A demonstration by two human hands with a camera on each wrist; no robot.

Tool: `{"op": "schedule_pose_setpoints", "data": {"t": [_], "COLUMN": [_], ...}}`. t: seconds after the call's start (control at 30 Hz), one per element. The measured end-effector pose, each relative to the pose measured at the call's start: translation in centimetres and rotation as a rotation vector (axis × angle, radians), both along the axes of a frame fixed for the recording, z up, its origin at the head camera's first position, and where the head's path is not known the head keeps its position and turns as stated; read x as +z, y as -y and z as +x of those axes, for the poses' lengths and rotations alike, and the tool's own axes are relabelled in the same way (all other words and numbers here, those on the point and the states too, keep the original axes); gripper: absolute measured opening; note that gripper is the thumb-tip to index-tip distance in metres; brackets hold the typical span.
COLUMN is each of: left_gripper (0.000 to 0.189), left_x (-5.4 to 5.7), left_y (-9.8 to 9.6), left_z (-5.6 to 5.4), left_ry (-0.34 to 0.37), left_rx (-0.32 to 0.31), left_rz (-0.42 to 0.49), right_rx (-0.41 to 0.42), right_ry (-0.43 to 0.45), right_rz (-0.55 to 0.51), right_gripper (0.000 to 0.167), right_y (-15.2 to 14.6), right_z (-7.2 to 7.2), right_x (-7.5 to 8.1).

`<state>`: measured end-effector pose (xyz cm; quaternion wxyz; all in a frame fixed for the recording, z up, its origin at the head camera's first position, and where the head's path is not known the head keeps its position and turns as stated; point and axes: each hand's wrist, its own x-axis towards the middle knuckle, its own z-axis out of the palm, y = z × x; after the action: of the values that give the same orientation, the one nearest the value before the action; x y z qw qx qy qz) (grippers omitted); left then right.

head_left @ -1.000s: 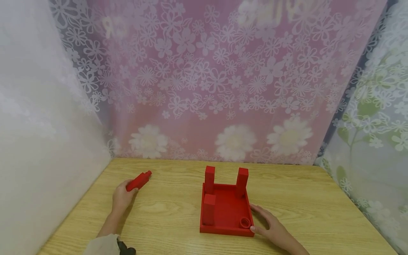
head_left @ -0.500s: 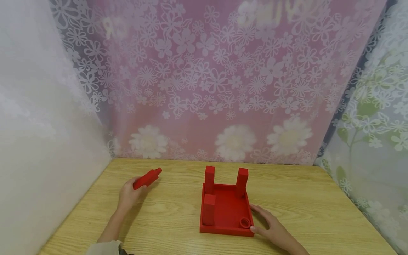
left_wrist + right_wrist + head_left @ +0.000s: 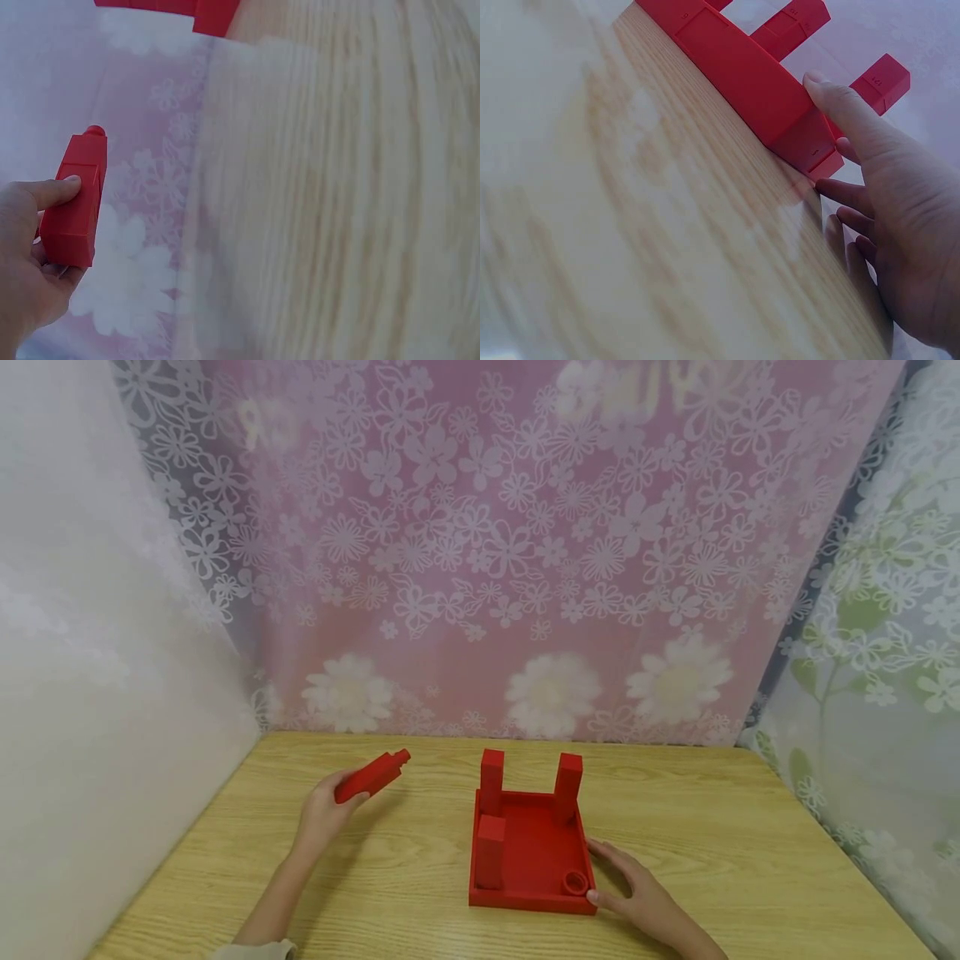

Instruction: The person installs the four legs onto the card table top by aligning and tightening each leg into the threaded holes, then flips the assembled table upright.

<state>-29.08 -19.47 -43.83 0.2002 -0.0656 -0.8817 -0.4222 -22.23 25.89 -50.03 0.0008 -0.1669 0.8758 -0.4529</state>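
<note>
While the red tray [image 3: 532, 902] is touched at its front right corner by the right hand [image 3: 641, 897], a red square-sectioned post [image 3: 369, 778] is gripped between thumb and fingers of the left hand [image 3: 324, 810], above the worktop [image 3: 397, 877], between its left edge and the tray. The post is held aslant by the end away from its narrow round peg [image 3: 405, 756], which is left uncovered. From the crisp, flat faces, a light, stiff, probably plastic body may be judged; slight slipperiness should be expected, so hold is best taken across two opposed faces, and sideways load is best kept off the peg, likely the weakest part. The tray is not clasped: the right thumb is laid at the corner, and the fingers are loosely extended along the right wall. Similar posts are stood at the tray's back left [image 3: 491, 781], back right [image 3: 568, 787] and front left [image 3: 491, 852] corners; at the front right, a raised ring [image 3: 574, 891] is seen.
</note>
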Motion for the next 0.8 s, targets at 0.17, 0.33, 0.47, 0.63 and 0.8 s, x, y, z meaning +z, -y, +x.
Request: {"op": "schedule_pose_setpoints", "data": {"t": [0.17,0.33,0.47,0.63,0.8], "left_gripper": [0.043,0.044,0.043,0.043,0.043], "left_x": [0.8,1.7,2.4,3.2,3.8], "left_y": [-1.2,-2.5,-3.6,-5.0,-6.3], "left_z": [0.4,0.9,1.5,2.1,2.6], "left_ry": [-0.019,-0.027,-0.031,-0.046,-0.038], "left_rx": [-0.034,-0.08,-0.113,-0.144,-0.172], "left_rz": [0.019,0.028,0.043,0.052,0.06], "right_rx": [-0.002,-0.002,0.0,0.002,-0.004], "right_ry": [-0.001,-0.009,-0.01,0.0,0.01], "right_rz": [0.007,0.005,0.006,0.002,0.004], "right_gripper": [0.067,0.067,0.067,0.067,0.068], "right_y": [0.0,0.0,-0.1,-0.1,-0.1], "right_z": [0.0,-0.1,-0.1,-0.1,-0.1], "right_x": [0.0,-0.2,-0.2,-0.2,-0.1]}}
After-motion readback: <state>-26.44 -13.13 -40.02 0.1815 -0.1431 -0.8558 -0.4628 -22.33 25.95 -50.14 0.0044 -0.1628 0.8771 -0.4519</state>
